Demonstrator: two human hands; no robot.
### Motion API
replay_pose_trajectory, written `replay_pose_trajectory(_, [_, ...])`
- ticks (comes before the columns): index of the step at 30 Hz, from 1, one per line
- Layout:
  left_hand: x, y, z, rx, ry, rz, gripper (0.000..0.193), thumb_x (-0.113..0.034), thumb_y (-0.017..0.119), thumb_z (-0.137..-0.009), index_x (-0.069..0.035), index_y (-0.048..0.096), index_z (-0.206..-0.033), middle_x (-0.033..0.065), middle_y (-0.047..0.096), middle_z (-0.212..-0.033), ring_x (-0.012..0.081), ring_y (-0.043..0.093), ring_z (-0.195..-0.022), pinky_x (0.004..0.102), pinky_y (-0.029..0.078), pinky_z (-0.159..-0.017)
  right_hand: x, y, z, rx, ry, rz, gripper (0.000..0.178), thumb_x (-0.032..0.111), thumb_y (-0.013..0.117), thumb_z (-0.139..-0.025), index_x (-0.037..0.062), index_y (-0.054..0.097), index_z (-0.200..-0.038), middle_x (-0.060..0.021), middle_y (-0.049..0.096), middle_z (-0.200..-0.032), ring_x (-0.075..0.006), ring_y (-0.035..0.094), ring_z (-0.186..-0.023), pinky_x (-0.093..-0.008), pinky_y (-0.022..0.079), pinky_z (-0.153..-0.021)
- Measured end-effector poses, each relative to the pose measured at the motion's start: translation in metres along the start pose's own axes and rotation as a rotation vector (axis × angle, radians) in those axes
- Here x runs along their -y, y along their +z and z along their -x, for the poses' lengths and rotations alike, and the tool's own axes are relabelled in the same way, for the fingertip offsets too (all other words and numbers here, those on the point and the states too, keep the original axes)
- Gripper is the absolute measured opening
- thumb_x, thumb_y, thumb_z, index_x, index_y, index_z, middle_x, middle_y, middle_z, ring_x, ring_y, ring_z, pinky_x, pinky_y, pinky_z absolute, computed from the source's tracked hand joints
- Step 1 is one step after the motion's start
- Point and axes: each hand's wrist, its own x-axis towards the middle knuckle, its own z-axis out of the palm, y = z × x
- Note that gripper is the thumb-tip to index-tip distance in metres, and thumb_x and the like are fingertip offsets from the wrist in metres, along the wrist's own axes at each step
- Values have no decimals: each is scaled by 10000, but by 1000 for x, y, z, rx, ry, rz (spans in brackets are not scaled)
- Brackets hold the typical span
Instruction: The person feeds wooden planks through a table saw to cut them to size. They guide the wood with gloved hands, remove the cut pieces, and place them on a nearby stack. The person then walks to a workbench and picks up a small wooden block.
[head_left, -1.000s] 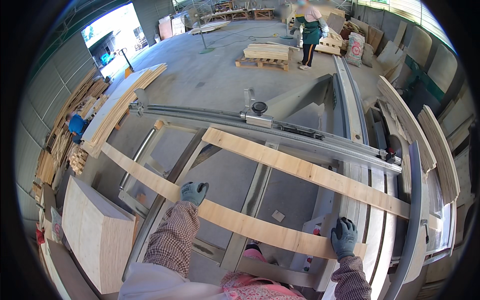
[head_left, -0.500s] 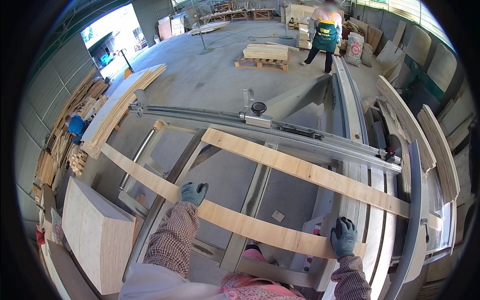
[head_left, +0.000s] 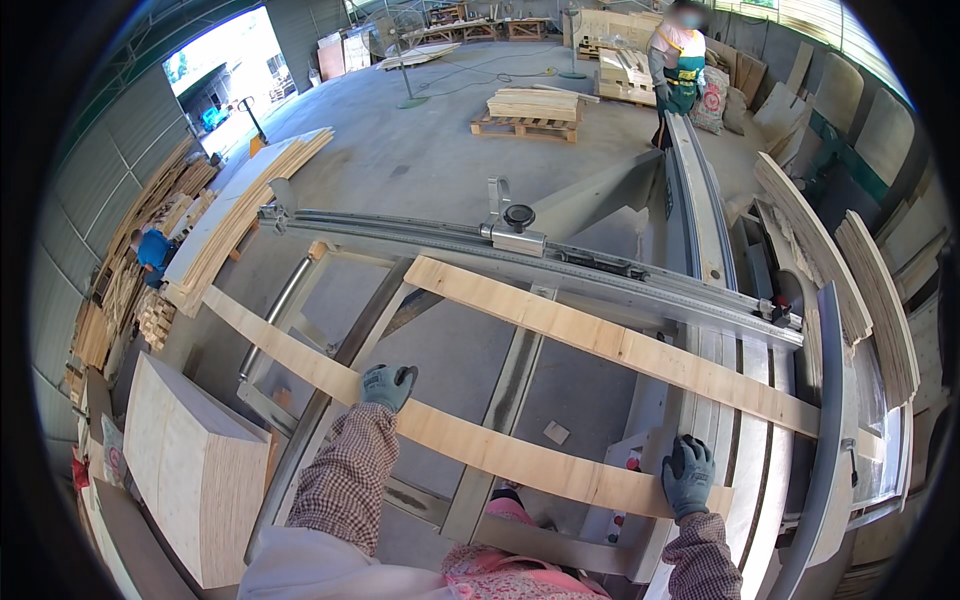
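Head view: gloved left hand [head_left: 388, 385] and right hand [head_left: 688, 476] on near wooden strip [head_left: 470, 444].

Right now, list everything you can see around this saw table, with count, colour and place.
near plank: one, pale wood, across the frame under both hands
far plank: one, pale wood, beyond it
fence rail: one, grey metal, behind the planks
plywood stack: one, pale, lower left
board pile: one, pale, left floor
pallet stack: one, light wood, far floor
co-worker: one, green apron, far end
left hand: grey glove, on near plank
right hand: grey glove, on near plank's right end
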Motion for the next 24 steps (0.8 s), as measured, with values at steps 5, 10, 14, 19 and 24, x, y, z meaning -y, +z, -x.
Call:
replay_pose_trajectory(5, [-3,-6,2,-11,39,1,312,-373,551,-811,-85,671,-820,160,626,-762,335,591,-733,443,449,-674,0,0,0,2,3,7,452,229,638,-714,61,559,-1126,-131,528,-1171,-329,434,-1132,-442,345,-967])
replay_pose_trajectory(10, [-3,-6,1,-7,26,0,278,-359,572,-791,-101,671,-821,137,637,-771,317,596,-749,426,455,-695,1,-1,1,6,11,2,437,208,632,-720,80,551,-1130,-119,518,-1184,-318,424,-1142,-439,330,-976])
replay_pose_trajectory(14, [-2,-4,3,-51,34,15,265,-358,584,-779,-110,669,-814,126,639,-763,308,597,-749,420,456,-692,-1,0,1,4,-2,-9,438,216,635,-720,74,554,-1126,-123,522,-1179,-324,429,-1137,-442,337,-972])
replay_pose_trajectory(19, [-2,-3,2,-27,22,11,268,-361,585,-778,-105,666,-796,126,637,-751,307,595,-735,421,454,-683,1,-1,0,6,4,-3,431,225,639,-720,57,561,-1109,-133,528,-1172,-334,433,-1135,-446,344,-971])
replay_pose_trajectory(24, [-2,-3,2,-40,36,31,277,-368,582,-782,-104,666,-786,128,635,-738,307,594,-723,425,451,-676,0,-1,0,3,2,-4,430,221,640,-719,57,560,-1109,-134,528,-1172,-333,433,-1136,-444,346,-972])
